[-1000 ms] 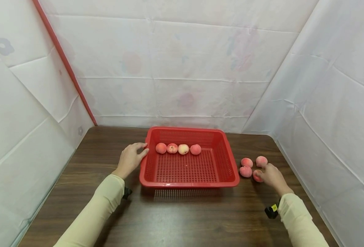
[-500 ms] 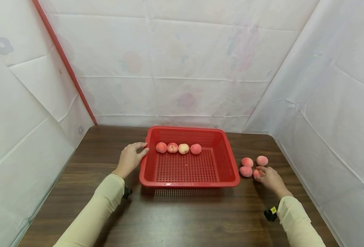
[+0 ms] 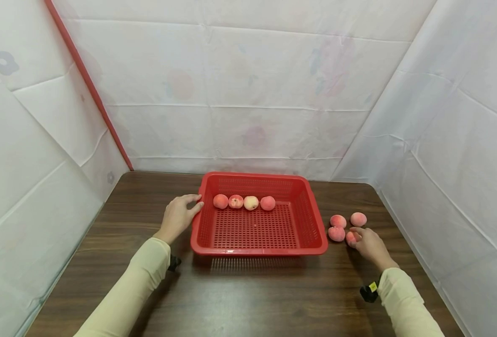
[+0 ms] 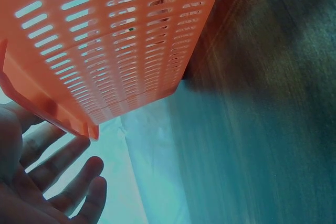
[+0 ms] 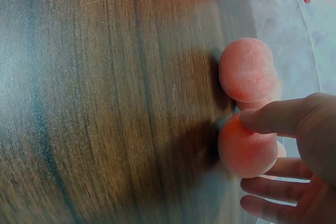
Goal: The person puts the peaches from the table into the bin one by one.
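Observation:
At the left end of a red plastic basket (image 3: 258, 252), my left hand (image 3: 176, 217) touches the rim with its fingertips and thumb. In the left wrist view the fingers (image 4: 55, 169) lie fairly straight against the outside of the rim. On the table right of the basket, my right hand (image 3: 373, 248) holds a peach (image 3: 351, 239) between thumb and fingers. The right wrist view has the thumb (image 5: 268, 119) on the held peach (image 5: 247, 148), with the fingers partly behind it. Close by lie three more peaches: one (image 3: 336, 234), one behind it (image 3: 338, 221), and one (image 3: 359, 219) farther right.
Inside the basket, several peaches (image 3: 236, 201) sit in a row along the back wall. The basket stands on a dark wooden table (image 3: 248, 299). White cloth walls (image 3: 252, 84) enclose the back and both sides.
The right hand has shifted slightly nearer and left, away from the back-right peach, with its fingers now about the front peach. The left hand and basket have stayed put.

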`<move>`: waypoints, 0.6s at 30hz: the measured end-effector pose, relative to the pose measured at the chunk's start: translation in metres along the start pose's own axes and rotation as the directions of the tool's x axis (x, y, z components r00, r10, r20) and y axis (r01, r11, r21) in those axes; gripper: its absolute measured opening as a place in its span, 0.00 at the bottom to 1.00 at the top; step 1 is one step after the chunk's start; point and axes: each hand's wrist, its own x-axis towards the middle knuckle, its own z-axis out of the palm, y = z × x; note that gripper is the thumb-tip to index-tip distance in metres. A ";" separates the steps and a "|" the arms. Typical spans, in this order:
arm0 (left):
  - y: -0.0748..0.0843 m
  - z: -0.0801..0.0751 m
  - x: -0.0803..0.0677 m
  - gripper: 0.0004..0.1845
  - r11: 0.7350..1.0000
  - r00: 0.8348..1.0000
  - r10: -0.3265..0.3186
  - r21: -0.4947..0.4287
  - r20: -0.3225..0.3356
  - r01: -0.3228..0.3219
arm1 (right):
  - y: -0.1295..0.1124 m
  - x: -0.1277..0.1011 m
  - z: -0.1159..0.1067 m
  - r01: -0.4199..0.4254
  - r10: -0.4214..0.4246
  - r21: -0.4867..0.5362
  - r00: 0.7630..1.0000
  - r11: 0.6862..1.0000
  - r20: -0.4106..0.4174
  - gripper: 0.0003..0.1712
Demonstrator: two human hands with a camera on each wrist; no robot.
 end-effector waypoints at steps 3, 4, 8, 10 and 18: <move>0.000 0.000 0.000 0.20 1.000 1.000 0.001 -0.003 -0.003 -0.001 | 0.000 0.000 -0.002 -0.005 0.005 -0.004 1.000 1.000 -0.001 0.26; 0.000 0.000 0.000 0.20 1.000 1.000 0.001 -0.003 -0.004 -0.001 | 0.000 0.000 -0.002 -0.007 0.007 -0.005 1.000 1.000 0.001 0.26; 0.001 -0.001 0.000 0.20 1.000 1.000 0.000 -0.001 -0.007 0.000 | -0.001 -0.001 -0.006 -0.008 0.008 -0.006 1.000 1.000 -0.008 0.26; 0.001 -0.001 0.000 0.20 1.000 1.000 -0.002 0.001 -0.007 0.002 | -0.002 -0.001 -0.008 -0.003 0.003 -0.007 1.000 1.000 -0.010 0.26; 0.002 -0.002 -0.001 0.20 1.000 1.000 0.006 0.002 -0.010 -0.006 | -0.006 -0.001 -0.017 -0.035 0.035 -0.020 0.999 0.999 0.017 0.31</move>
